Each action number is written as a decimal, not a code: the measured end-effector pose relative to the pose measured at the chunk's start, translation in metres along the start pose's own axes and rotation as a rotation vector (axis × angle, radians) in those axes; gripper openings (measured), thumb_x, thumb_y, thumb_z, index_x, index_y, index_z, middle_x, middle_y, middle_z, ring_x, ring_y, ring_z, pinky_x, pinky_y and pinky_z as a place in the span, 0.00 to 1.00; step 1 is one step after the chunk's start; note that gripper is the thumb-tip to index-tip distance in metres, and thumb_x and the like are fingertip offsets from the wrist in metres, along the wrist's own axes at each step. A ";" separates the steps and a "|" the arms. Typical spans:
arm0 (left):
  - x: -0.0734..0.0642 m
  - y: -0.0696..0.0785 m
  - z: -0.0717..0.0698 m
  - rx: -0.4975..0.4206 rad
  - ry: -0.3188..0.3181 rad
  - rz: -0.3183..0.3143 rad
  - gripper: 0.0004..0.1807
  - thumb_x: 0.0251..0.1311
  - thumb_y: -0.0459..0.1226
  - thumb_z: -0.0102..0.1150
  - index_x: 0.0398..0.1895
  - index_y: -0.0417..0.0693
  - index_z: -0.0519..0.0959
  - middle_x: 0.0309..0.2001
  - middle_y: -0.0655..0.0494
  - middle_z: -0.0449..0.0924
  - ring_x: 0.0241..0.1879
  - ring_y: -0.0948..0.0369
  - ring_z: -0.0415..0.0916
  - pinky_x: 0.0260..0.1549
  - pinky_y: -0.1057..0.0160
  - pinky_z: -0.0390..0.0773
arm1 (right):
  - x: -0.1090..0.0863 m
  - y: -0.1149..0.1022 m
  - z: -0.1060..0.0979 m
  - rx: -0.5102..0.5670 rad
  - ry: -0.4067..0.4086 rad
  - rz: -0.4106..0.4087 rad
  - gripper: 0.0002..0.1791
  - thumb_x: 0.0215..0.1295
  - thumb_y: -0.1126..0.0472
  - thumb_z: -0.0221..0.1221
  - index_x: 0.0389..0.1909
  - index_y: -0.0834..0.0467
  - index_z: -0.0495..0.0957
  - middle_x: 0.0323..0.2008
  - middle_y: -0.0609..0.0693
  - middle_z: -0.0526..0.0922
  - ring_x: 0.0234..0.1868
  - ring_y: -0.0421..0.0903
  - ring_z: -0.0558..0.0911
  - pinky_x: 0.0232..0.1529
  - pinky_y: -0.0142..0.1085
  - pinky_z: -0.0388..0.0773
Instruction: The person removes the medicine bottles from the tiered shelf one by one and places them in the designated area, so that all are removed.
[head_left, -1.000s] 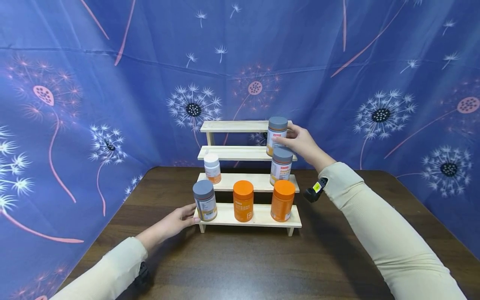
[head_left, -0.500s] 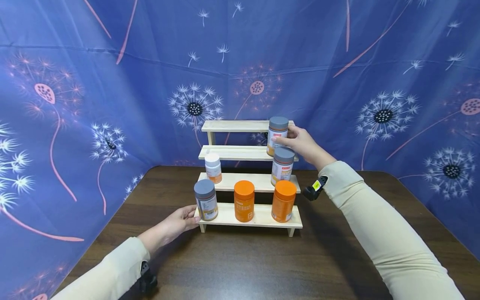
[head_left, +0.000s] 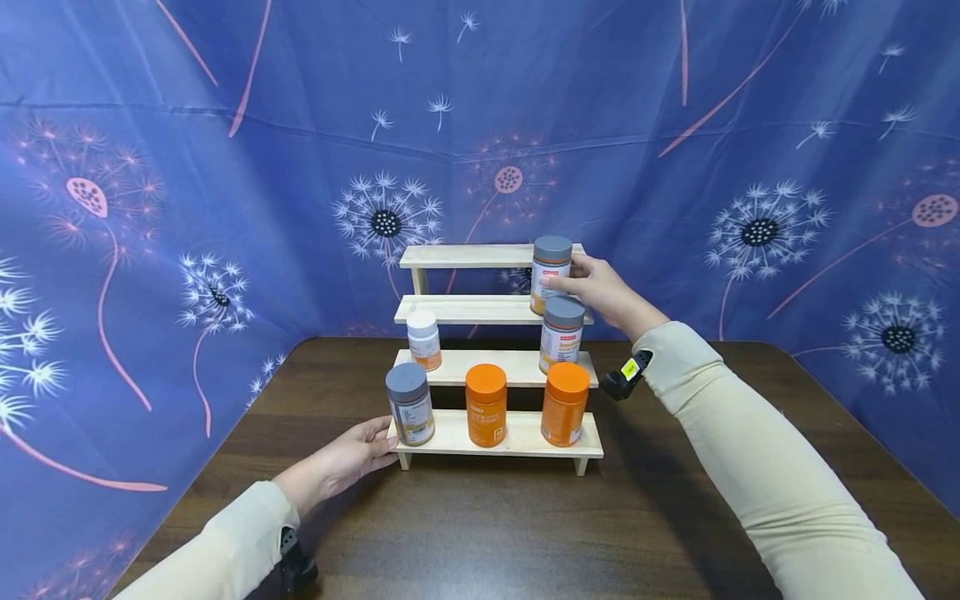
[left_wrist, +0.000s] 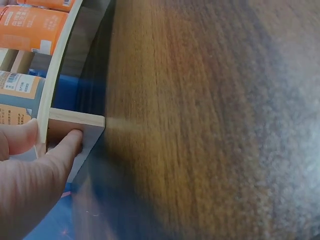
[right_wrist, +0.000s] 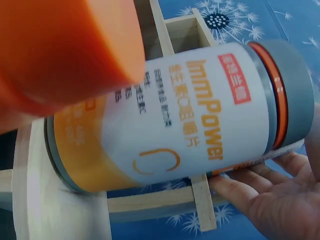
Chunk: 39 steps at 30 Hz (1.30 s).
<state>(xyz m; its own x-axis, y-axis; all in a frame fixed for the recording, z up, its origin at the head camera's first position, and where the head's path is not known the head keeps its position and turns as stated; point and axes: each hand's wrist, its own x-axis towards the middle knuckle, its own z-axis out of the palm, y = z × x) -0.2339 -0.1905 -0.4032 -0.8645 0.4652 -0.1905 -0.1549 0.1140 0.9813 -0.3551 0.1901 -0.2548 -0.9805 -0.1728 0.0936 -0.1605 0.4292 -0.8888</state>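
A stepped wooden display rack (head_left: pixel 480 310) stands on the table and bears several supplement jars. My right hand (head_left: pixel 607 292) grips a grey-lidded white jar (head_left: pixel 551 282) at the right end of the second tier from the top. Just in front, one tier lower, is a matching grey-lidded jar (head_left: pixel 561 343), whose label fills much of the right wrist view. My left hand (head_left: pixel 341 462) pinches the left end of the bottom tier beside another grey-lidded jar (head_left: pixel 410 408). In the left wrist view, its thumb (left_wrist: pixel 20 137) lies at the board's edge and a finger touches the rack's leg (left_wrist: pixel 82 120).
Two orange jars, one central (head_left: pixel 487 408) and one at the right (head_left: pixel 566 407), stand on the bottom tier. A small white bottle (head_left: pixel 424 342) sits one tier above, at the left. Behind the brown table (head_left: pixel 480 533) hangs a blue dandelion-print cloth (head_left: pixel 285 192).
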 end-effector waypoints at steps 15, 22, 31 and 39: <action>0.003 -0.004 0.001 -0.008 0.005 -0.001 0.30 0.73 0.31 0.39 0.69 0.19 0.44 0.66 0.27 0.62 0.60 0.58 0.71 0.71 0.43 0.57 | -0.006 -0.007 0.000 0.055 0.099 0.070 0.40 0.61 0.47 0.64 0.72 0.53 0.61 0.68 0.57 0.69 0.67 0.56 0.69 0.67 0.54 0.69; 0.003 -0.006 0.002 -0.008 0.017 0.002 0.29 0.73 0.31 0.39 0.69 0.19 0.46 0.64 0.29 0.67 0.57 0.61 0.73 0.70 0.44 0.59 | -0.011 -0.006 -0.008 0.076 0.111 0.093 0.41 0.62 0.46 0.64 0.72 0.54 0.60 0.67 0.57 0.67 0.68 0.56 0.68 0.66 0.53 0.70; 0.001 -0.007 0.004 0.032 0.039 0.016 0.27 0.73 0.30 0.38 0.67 0.18 0.51 0.63 0.26 0.66 0.61 0.52 0.71 0.67 0.44 0.65 | -0.017 -0.009 -0.017 0.060 0.112 0.077 0.42 0.61 0.46 0.64 0.72 0.55 0.59 0.68 0.58 0.67 0.68 0.57 0.68 0.66 0.54 0.71; 0.000 -0.007 0.004 0.033 0.048 0.014 0.26 0.74 0.30 0.37 0.67 0.18 0.51 0.63 0.26 0.66 0.61 0.53 0.70 0.67 0.46 0.66 | -0.020 -0.008 -0.024 0.031 0.129 0.084 0.44 0.61 0.44 0.64 0.74 0.54 0.56 0.69 0.59 0.65 0.69 0.58 0.66 0.66 0.54 0.70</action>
<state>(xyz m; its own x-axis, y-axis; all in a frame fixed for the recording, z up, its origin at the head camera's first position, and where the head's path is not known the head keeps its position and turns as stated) -0.2312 -0.1881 -0.4098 -0.8887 0.4241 -0.1741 -0.1270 0.1372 0.9824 -0.3370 0.2111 -0.2384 -0.9971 -0.0215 0.0734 -0.0758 0.4091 -0.9093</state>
